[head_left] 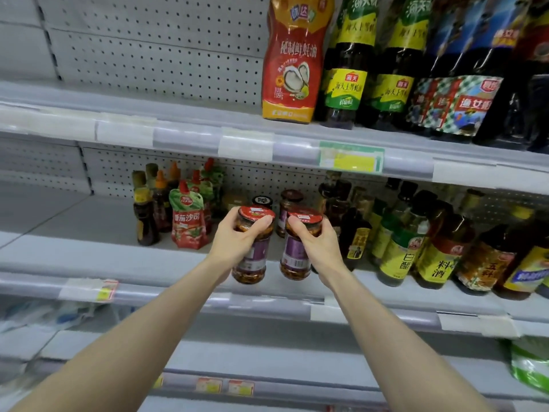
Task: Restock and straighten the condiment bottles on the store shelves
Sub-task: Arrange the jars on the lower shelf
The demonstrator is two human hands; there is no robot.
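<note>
Two glass chili-sauce jars with red lids and purple labels are held side by side at the front of the middle shelf [89, 254]. My left hand [234, 237] grips the left jar [251, 263] near its lid. My right hand [316, 242] grips the right jar [295, 257] the same way. Whether their bases touch the shelf I cannot tell. Behind them stand more dark-lidded jars [289, 200].
A red tomato-sauce pouch [188, 221] and small brown bottles [145, 221] stand left of the jars. Vinegar and cooking-wine bottles [398, 248] crowd the right. The upper shelf carries a red oyster-sauce bottle [292, 60] and dark bottles [347, 69]. Left shelf areas are bare.
</note>
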